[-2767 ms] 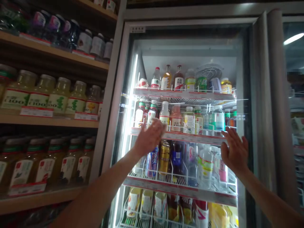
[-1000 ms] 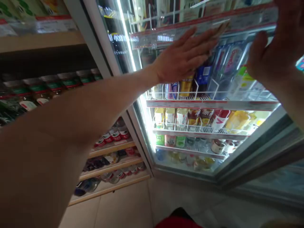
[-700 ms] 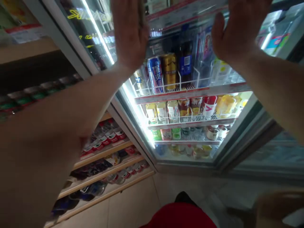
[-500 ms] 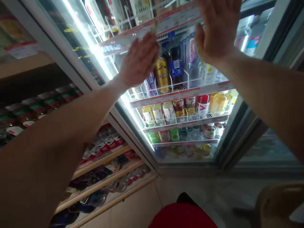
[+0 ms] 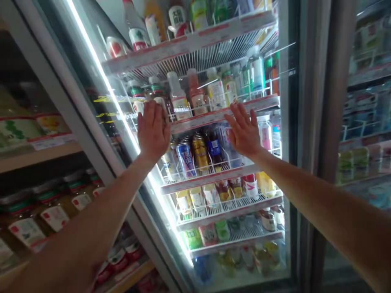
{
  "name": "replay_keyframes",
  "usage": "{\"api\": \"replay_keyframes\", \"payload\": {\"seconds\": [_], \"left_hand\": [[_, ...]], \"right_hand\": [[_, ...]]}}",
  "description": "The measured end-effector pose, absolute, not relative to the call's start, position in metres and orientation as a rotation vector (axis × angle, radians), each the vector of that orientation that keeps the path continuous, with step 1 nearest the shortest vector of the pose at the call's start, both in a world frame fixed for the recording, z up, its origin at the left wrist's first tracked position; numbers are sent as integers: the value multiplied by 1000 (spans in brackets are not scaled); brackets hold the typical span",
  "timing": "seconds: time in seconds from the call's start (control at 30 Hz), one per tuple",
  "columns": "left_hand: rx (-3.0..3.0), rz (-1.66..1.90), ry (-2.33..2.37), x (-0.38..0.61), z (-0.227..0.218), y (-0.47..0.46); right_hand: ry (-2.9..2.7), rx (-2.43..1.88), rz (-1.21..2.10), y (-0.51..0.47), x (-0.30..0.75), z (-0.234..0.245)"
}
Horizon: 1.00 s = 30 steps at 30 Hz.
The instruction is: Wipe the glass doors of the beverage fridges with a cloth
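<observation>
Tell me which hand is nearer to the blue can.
Left. The left hand is above and left of the blue can; the right hand is farther, above and to its right.

**Glossy glass and metal beside matt wood**

Saw smooth, glossy glass in the fridge door (image 5: 105,114), with bright reflections lying on the surface. Noticed grey metal in the post (image 5: 314,101), of smooth and rather dull finish. Found white wire, seemingly coated metal, in the rack (image 5: 195,59), and smooth, plastic-looking material in the front strip (image 5: 189,45). Recognised thin, glossy metal in the gold can (image 5: 200,151) and also in the blue can (image 5: 185,158). To the left, observed pale wood in the shelf (image 5: 39,156), matt along the front edge. Could not tell glass from plastic in the jars (image 5: 67,205); perceived only smooth, see-through walls. Took the white label (image 5: 58,218) for paper, smooth and nearly matt.
</observation>
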<state>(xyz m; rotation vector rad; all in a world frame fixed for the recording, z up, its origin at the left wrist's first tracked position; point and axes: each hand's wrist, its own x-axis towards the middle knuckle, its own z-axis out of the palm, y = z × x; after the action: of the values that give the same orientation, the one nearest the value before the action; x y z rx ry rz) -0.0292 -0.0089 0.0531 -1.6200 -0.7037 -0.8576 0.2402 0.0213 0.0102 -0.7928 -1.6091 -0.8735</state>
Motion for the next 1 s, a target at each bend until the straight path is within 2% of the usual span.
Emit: {"api": "replay_keyframes", "payload": {"seconds": [0.07,0.17,0.23,0.27,0.37,0.43,0.57,0.63,0.7,0.77,0.83,0.9,1.0], "left_hand": [[-1688,-817,-688,-21,38,-13],[-1979,-288,-457,-4,1,-20],[-1992,-252,-407,-2,8,-20],[-1968,-287,-399,-4,23,-18],[-1713,-875,-744,-6,74,-7],[-1651,-940,-819,5,74,-1],[-1950,-298,-493,40,-3,-5],[-2019,-110,-330,48,-17,-8],[-1998,-218,-347,51,8,-5],[-1872,-576,-571,57,51,1],[-1761,-808,-727,71,74,6],[-1816,-728,-692,91,60,7],[-2033,-291,-426,119,3,5]], "right_hand": [[-1601,-779,-894,21,240,10],[-1597,-776,-910,21,240,10],[-1605,-784,-898,21,240,10],[-1612,-784,-885,22,240,10],[-1637,-771,-837,23,240,9],[-1646,-772,-823,23,240,9],[-1685,-784,-855,22,249,11],[-1762,-789,-888,21,260,13],[-1834,-809,-903,19,276,15],[-1820,-850,-887,17,293,14],[-1774,-888,-867,15,308,11],[-1759,-907,-862,12,319,4],[-1745,-919,-854,4,331,-11]]}}
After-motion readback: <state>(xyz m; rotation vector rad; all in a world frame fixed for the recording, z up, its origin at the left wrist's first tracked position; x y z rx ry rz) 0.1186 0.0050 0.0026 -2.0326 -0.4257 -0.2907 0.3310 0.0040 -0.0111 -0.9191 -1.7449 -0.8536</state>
